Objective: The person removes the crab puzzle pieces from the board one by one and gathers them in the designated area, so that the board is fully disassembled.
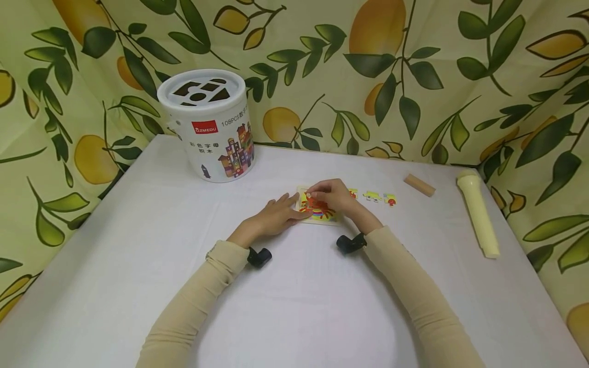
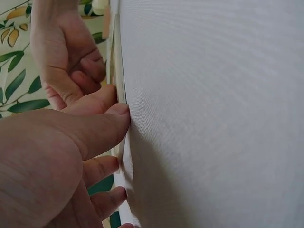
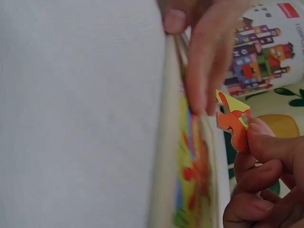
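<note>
Near table [image 1: 303, 306]: gave passage between the sleeves [image 1: 186, 306].
Far left: white bucket [image 1: 209, 125] blocked.
Right: loose puzzle pieces [image 1: 390, 200], tan block [image 1: 420, 185], then cream baton [image 1: 478, 212] stood in the way.

The white bucket [image 1: 209, 134] reads "108PCS", "彩色字母积木" and, on red, "…ZMEDU".

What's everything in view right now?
Table: one, white, beneath everything
Puzzle board: one, multicoloured, mid-table
Held piece: one, orange and yellow, above board
Loose pieces: at least three, yellow-red, right of board
Bucket: one, white, back left
Block: one, tan, back right
Microphone-shaped object: one, cream, right side
Backdrop: one, patterned cream, behind table
Wrist cameras: two, black, at cuffs
Sleeves: two, beige, forearms
Left hand: one, bare, board's left edge
Right hand: one, bare, over board
</note>
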Tool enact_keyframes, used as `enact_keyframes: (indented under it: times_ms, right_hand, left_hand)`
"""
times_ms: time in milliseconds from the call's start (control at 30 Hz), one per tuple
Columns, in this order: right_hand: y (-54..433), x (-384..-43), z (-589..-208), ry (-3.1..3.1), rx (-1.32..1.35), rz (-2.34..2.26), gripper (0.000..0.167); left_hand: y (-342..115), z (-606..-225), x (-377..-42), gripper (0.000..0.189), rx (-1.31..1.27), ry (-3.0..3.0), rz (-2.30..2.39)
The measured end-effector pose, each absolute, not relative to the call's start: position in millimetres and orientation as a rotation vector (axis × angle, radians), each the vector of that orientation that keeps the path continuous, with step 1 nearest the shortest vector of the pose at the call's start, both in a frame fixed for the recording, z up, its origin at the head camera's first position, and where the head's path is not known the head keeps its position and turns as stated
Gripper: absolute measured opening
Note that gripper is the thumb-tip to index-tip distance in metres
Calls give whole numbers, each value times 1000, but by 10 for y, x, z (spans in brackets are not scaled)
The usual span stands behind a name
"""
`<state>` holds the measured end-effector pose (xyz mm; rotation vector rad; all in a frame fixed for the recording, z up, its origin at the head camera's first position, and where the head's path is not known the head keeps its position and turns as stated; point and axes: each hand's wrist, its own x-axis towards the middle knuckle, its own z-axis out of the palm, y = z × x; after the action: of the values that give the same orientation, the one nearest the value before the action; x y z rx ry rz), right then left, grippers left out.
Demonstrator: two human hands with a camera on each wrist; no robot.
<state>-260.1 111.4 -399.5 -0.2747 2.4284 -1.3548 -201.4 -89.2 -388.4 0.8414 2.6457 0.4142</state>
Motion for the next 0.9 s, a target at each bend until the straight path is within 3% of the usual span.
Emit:
enact_keyframes:
  times_ms: [533, 900]
  right_hand:
    - [1981, -2534, -3952, 2508, -45, -1191, 27]
    - [2060, -2441, -4087, 2620, -152, -1121, 17]
  left_hand:
    - [-913, -3906, -2018, 41, 831, 2642, 463]
    - [-900, -3915, -2013, 40, 819, 2639, 468]
